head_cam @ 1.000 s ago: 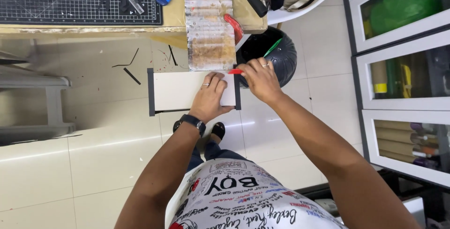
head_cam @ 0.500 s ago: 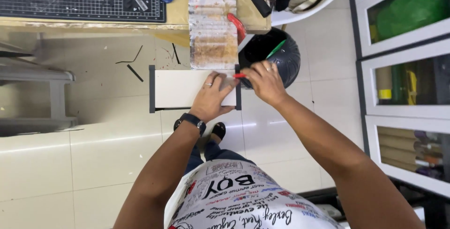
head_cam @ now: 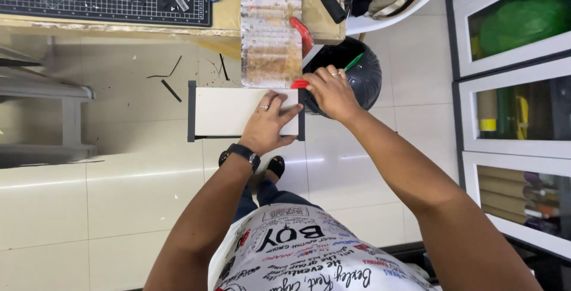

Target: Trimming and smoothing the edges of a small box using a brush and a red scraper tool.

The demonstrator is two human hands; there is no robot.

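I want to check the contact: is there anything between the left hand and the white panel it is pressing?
Nothing visible. The left hand lies flat on the white panel, and the right hand holds a red tool at its right edge.

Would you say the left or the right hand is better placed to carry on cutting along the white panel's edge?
Probably the right hand: it grips the red cutter at the white panel's upper right corner, by the worn board. The left hand lies flat on the panel, pinning it.
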